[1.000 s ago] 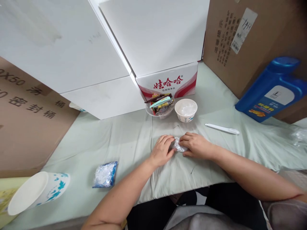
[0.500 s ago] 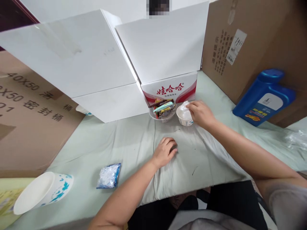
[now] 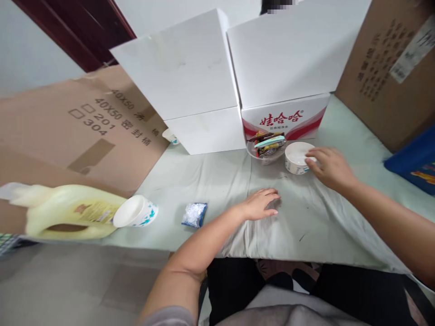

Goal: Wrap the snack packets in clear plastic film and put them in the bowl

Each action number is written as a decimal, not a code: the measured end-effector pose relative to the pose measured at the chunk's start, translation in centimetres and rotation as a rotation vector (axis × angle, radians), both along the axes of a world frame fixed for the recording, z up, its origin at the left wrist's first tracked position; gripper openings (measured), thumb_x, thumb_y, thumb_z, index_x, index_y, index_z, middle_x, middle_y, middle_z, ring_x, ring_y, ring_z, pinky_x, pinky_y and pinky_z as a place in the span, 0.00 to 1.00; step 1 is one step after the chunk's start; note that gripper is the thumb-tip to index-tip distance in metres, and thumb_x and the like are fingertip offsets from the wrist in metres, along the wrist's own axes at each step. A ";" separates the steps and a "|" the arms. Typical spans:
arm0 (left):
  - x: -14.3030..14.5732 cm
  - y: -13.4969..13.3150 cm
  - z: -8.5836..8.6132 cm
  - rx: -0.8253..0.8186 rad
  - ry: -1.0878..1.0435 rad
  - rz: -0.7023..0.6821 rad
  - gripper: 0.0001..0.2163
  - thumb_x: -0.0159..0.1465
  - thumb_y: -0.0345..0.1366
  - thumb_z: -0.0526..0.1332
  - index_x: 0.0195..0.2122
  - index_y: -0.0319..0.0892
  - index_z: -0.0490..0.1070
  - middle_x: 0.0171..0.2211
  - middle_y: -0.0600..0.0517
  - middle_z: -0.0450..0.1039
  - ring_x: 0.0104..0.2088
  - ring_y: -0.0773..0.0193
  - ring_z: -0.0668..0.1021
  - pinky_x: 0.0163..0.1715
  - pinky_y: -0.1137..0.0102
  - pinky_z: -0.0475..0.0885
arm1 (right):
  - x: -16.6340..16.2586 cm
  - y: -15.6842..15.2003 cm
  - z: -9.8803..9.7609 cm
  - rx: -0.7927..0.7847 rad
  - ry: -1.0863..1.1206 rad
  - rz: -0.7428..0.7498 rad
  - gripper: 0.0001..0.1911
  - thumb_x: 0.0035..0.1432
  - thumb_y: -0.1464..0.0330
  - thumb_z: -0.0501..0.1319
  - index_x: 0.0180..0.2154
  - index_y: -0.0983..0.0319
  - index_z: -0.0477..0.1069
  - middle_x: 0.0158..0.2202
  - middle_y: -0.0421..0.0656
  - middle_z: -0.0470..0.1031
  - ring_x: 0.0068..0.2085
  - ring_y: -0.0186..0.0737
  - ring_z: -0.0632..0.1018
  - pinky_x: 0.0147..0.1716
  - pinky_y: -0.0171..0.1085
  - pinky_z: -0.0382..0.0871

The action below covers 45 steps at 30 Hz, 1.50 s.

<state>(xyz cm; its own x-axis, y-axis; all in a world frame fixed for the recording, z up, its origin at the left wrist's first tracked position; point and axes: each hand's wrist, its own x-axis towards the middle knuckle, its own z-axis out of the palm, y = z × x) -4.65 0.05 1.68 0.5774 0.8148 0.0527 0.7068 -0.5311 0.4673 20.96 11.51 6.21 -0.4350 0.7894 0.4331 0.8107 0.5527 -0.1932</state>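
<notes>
My right hand [image 3: 331, 167] is at the right rim of a white paper bowl [image 3: 296, 166], slightly blurred, with its fingers apart and nothing held. Whether the fingertips touch the rim I cannot tell. Something pale and translucent [image 3: 299, 157] lies inside the bowl. Just left of it, a clear bowl [image 3: 263, 158] holds several wrapped snack packets [image 3: 268, 141]. My left hand [image 3: 261, 204] rests on the green cloth, fingers loosely spread and empty. A small blue-edged packet with a shiny clear front [image 3: 195, 214] lies to its left.
White boxes [image 3: 200, 68] stand along the back, with brown cartons [image 3: 84, 131] at both sides. On the left are a yellow jug [image 3: 78, 210] and a tipped paper cup [image 3: 142, 213]. A blue bottle [image 3: 416, 156] stands at the right. Another paper cup [image 3: 172, 137] shows behind.
My right hand has let go of the translucent plastic thing, which now lies in the paper bowl, and its fingers have opened. The view has swung left. My left hand stays on the cloth.
</notes>
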 end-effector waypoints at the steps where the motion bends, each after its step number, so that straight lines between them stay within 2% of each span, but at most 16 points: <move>1: -1.1 -0.7 1.2 -0.037 0.004 -0.009 0.22 0.62 0.41 0.63 0.58 0.47 0.66 0.62 0.46 0.63 0.60 0.55 0.68 0.57 0.60 0.67 | 1.4 -0.5 -0.4 0.015 0.016 0.006 0.23 0.65 0.57 0.47 0.46 0.63 0.74 0.51 0.53 0.75 0.53 0.52 0.71 0.53 0.48 0.61; 4: -5.6 -3.9 4.6 0.012 0.066 0.137 0.22 0.64 0.41 0.60 0.60 0.48 0.63 0.65 0.46 0.58 0.64 0.55 0.64 0.61 0.58 0.62 | 6.5 -1.1 -2.6 -0.070 -0.056 -0.023 0.21 0.61 0.54 0.50 0.44 0.59 0.73 0.47 0.52 0.77 0.50 0.55 0.73 0.48 0.49 0.65; 6: -9.0 -6.3 5.9 0.049 0.209 0.383 0.22 0.65 0.42 0.59 0.59 0.45 0.64 0.65 0.44 0.59 0.64 0.51 0.62 0.63 0.54 0.59 | 9.8 -0.9 -4.6 -0.173 -0.131 -0.090 0.21 0.56 0.52 0.56 0.45 0.58 0.73 0.46 0.55 0.77 0.49 0.58 0.73 0.46 0.51 0.66; 9: -13.3 -9.4 5.9 -0.073 0.514 0.905 0.27 0.63 0.47 0.59 0.60 0.40 0.62 0.64 0.37 0.57 0.63 0.40 0.63 0.58 0.49 0.62 | 13.0 -0.8 -7.1 -0.239 -0.201 -0.147 0.23 0.54 0.55 0.59 0.49 0.58 0.72 0.49 0.57 0.76 0.48 0.60 0.74 0.45 0.52 0.67; 11: -14.9 -10.5 5.2 -0.283 0.607 1.038 0.30 0.61 0.48 0.59 0.62 0.39 0.60 0.60 0.34 0.60 0.56 0.39 0.71 0.51 0.51 0.69 | 13.1 -1.3 -7.7 -0.232 -0.213 -0.138 0.21 0.56 0.61 0.57 0.50 0.60 0.72 0.48 0.57 0.76 0.47 0.59 0.74 0.46 0.52 0.67; 13: -15.1 -10.7 4.4 -0.344 0.602 1.010 0.29 0.62 0.44 0.57 0.63 0.40 0.58 0.55 0.37 0.64 0.51 0.42 0.75 0.48 0.54 0.71 | 11.7 -2.1 -7.3 -0.214 -0.211 -0.105 0.18 0.58 0.67 0.54 0.48 0.62 0.73 0.45 0.58 0.76 0.46 0.56 0.75 0.48 0.50 0.67; 15: -13.9 -9.9 4.1 -0.260 0.503 0.904 0.29 0.61 0.39 0.57 0.64 0.42 0.55 0.54 0.40 0.65 0.51 0.46 0.75 0.49 0.56 0.71 | 9.2 -2.7 -6.3 -0.240 -0.199 -0.034 0.17 0.58 0.71 0.53 0.48 0.63 0.73 0.44 0.56 0.76 0.46 0.54 0.76 0.47 0.49 0.68; 19: -7.7 -6.1 4.1 -0.075 0.137 0.536 0.36 0.57 0.36 0.62 0.65 0.43 0.49 0.57 0.41 0.65 0.56 0.50 0.72 0.55 0.57 0.67 | 3.0 -3.6 -4.5 -0.334 -0.064 0.221 0.18 0.62 0.73 0.49 0.50 0.62 0.69 0.48 0.51 0.73 0.45 0.46 0.77 0.44 0.43 0.71; 21: -3.8 -3.7 3.7 -0.067 0.017 0.378 0.35 0.54 0.33 0.66 0.62 0.42 0.54 0.54 0.42 0.68 0.54 0.50 0.73 0.55 0.57 0.68 | 0.3 -4.0 -3.9 -0.337 -0.007 0.298 0.18 0.62 0.74 0.49 0.51 0.62 0.68 0.50 0.51 0.71 0.44 0.44 0.77 0.42 0.41 0.72; 24: 0.8 -0.6 2.2 -0.064 -0.087 0.226 0.29 0.49 0.33 0.70 0.52 0.43 0.64 0.53 0.43 0.67 0.55 0.50 0.71 0.56 0.56 0.68 | -2.2 -4.4 -3.8 -0.315 0.059 0.305 0.18 0.61 0.75 0.49 0.52 0.64 0.67 0.48 0.52 0.70 0.43 0.45 0.77 0.41 0.42 0.71; 28: 2.5 1.2 -0.5 -0.046 -0.175 0.278 0.30 0.45 0.36 0.75 0.49 0.41 0.66 0.51 0.44 0.64 0.54 0.50 0.71 0.56 0.54 0.68 | -2.5 -5.1 -4.2 -0.223 0.167 0.286 0.17 0.61 0.75 0.50 0.50 0.65 0.68 0.45 0.51 0.72 0.43 0.45 0.76 0.40 0.41 0.70; 32: 1.7 1.0 -1.9 0.035 -0.235 0.318 0.33 0.44 0.37 0.76 0.50 0.44 0.65 0.48 0.46 0.66 0.51 0.50 0.71 0.53 0.53 0.70 | -1.5 -6.1 -3.4 -0.158 0.070 0.487 0.13 0.64 0.69 0.54 0.47 0.62 0.72 0.41 0.48 0.73 0.37 0.41 0.75 0.35 0.37 0.67; 35: 1.4 0.8 -2.1 0.064 -0.234 0.311 0.31 0.45 0.37 0.76 0.49 0.45 0.65 0.46 0.47 0.67 0.48 0.51 0.73 0.50 0.55 0.71 | -0.2 -5.7 -2.1 -0.239 -0.062 0.563 0.11 0.63 0.68 0.55 0.44 0.60 0.74 0.37 0.45 0.74 0.32 0.37 0.75 0.32 0.35 0.64; 40: 1.4 0.7 -1.8 0.189 -0.231 0.267 0.34 0.47 0.41 0.75 0.54 0.46 0.65 0.50 0.45 0.66 0.52 0.50 0.71 0.52 0.54 0.70 | 3.4 -2.7 -1.6 -0.381 -0.202 0.264 0.11 0.58 0.70 0.58 0.42 0.59 0.76 0.37 0.44 0.75 0.31 0.39 0.75 0.30 0.36 0.62; 43: 1.5 0.4 -1.5 0.337 -0.242 0.206 0.24 0.54 0.41 0.72 0.50 0.46 0.69 0.47 0.46 0.68 0.48 0.53 0.71 0.49 0.56 0.70 | 3.5 -2.1 -2.3 -0.330 -0.232 0.189 0.08 0.58 0.70 0.59 0.37 0.62 0.76 0.33 0.47 0.75 0.36 0.46 0.75 0.35 0.41 0.66; 45: 1.7 0.2 -1.3 0.416 -0.284 0.191 0.11 0.60 0.37 0.67 0.44 0.46 0.73 0.42 0.48 0.69 0.44 0.57 0.72 0.45 0.60 0.71 | 2.3 -2.9 -2.9 -0.264 -0.100 0.293 0.09 0.60 0.66 0.60 0.39 0.63 0.75 0.36 0.49 0.75 0.42 0.49 0.75 0.41 0.44 0.67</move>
<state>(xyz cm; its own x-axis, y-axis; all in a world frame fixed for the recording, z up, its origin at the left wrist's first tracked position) -2.96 0.28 0.37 0.3369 0.7810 0.5259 0.6858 -0.5862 0.4313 23.24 8.62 3.34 -0.6880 0.7039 0.1764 0.6479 0.7054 -0.2876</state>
